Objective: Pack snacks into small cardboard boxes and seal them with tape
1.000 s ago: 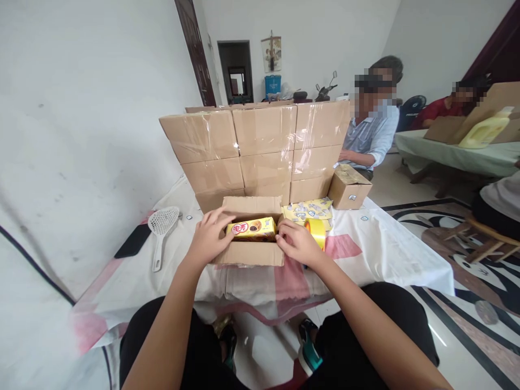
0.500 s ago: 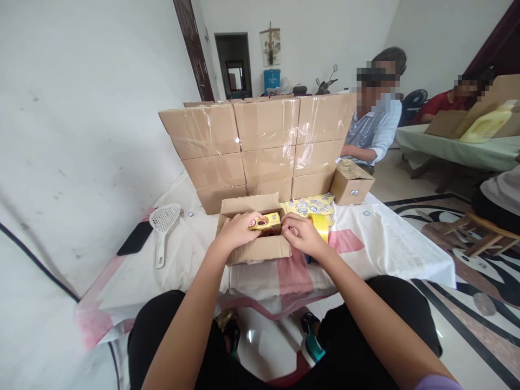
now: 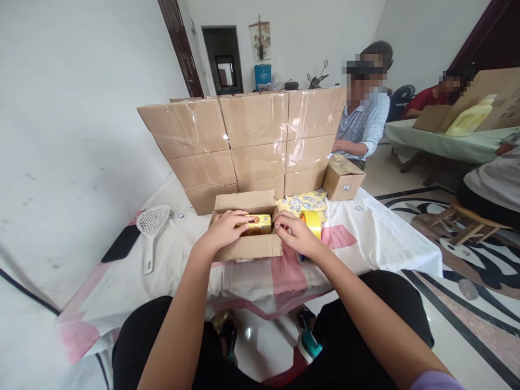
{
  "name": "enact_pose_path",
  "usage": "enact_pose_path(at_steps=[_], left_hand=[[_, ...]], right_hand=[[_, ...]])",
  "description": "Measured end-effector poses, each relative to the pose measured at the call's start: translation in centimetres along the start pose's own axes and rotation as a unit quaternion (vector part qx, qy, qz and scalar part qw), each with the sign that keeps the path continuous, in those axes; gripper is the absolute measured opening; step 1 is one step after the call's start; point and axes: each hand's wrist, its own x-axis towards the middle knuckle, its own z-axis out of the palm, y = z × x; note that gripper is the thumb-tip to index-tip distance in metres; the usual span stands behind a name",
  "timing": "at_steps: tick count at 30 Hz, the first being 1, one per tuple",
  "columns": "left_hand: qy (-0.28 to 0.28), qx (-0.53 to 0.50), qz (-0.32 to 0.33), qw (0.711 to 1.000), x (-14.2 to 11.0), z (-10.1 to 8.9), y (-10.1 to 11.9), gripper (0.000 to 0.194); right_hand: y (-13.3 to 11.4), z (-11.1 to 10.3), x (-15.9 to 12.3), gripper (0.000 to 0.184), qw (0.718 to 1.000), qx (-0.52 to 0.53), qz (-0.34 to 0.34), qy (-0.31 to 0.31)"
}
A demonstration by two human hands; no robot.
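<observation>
An open cardboard carton (image 3: 247,248) stands in front of me with its long flaps folded outward. Inside lies a small yellow printed box (image 3: 260,223), its near side partly hidden by the carton's front flap. My left hand (image 3: 228,232) reaches over the carton's left end, fingers closed on the left part of the yellow box. At the right end, my right hand (image 3: 296,232) has curled fingers against the carton's edge, beside the yellow box; its fingertips are partly hidden. A roll of yellow tape (image 3: 312,223) stands just beyond my right hand.
Taped cartons (image 3: 255,138) form a wall behind the open one. A yellow patterned packet (image 3: 303,202) and a closed carton (image 3: 344,177) sit to the right. At left lie a white slotted scoop (image 3: 152,225) and a black flat object (image 3: 121,244). A co-worker (image 3: 363,122) sits behind the stack.
The yellow box now sits lower and flatter in the carton. My left hand has shifted slightly off its top toward the left end. The whole view has swung a little.
</observation>
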Motion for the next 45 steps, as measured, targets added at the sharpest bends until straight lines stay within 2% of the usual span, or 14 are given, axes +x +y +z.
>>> enact_pose_path(at_steps=[4,9,11,13,15,17,20,23,26,28,35,40,43,45], left_hand=[[-0.036,-0.032,0.009,0.999,-0.1,-0.3,-0.6,0.039],[-0.04,-0.044,-0.032,0.998,-1.0,-1.0,0.5,0.044],[-0.006,-0.056,-0.029,0.998,-1.3,-1.4,0.8,0.04],[0.101,-0.071,-0.031,0.992,-1.5,-1.9,0.3,0.035],[0.232,-0.145,-0.081,0.958,-1.6,-2.1,-1.0,0.037],[0.297,-0.263,-0.155,0.905,-1.6,-1.9,-2.7,0.056],[0.287,-0.384,-0.198,0.855,-1.5,-0.8,-5.0,0.066],[0.288,-0.423,-0.19,0.838,-1.6,0.2,-5.7,0.05],[0.286,-0.451,-0.186,0.825,-2.1,0.3,-5.2,0.036],[0.276,-0.466,-0.185,0.82,-2.5,0.2,-4.8,0.039],[0.259,-0.418,-0.192,0.85,-3.0,0.1,-5.1,0.033],[0.246,-0.34,-0.184,0.889,-3.6,-1.1,-3.5,0.04],[0.19,-0.205,-0.125,0.952,-4.5,-1.2,-0.3,0.031],[0.103,-0.004,-0.054,0.993,-5.0,-0.4,2.1,0.037]], right_hand=[[0.1,0.2,-0.1,0.014,1.0,0.0,-0.002,0.006],[0.3,0.3,-0.3,0.028,0.998,0.0,0.028,0.049],[0.5,0.4,-0.4,0.038,0.997,-0.007,0.038,0.066],[0.7,0.5,-0.4,0.05,0.995,-0.01,0.061,0.083],[1.0,0.6,-0.4,0.061,0.991,0.01,0.1,0.083],[1.1,0.6,-0.4,0.069,0.988,0.052,0.133,0.058],[1.2,0.0,-0.5,0.076,0.982,0.126,0.136,-0.019],[1.2,-1.0,-0.8,0.088,0.977,0.149,0.124,-0.092],[1.2,-1.3,-1.0,0.102,0.983,0.102,0.109,-0.109],[1.1,-0.8,-1.0,0.109,0.987,0.082,0.094,-0.1],[0.3,2.0,0.0,0.114,0.963,0.178,0.204,0.009],[-1.4,2.0,0.6,0.098,0.942,0.217,0.252,0.037],[-2.1,1.7,0.8,0.095,0.93,0.232,0.282,0.043],[-2.1,1.8,0.8,0.096,0.921,0.244,0.299,0.043]])
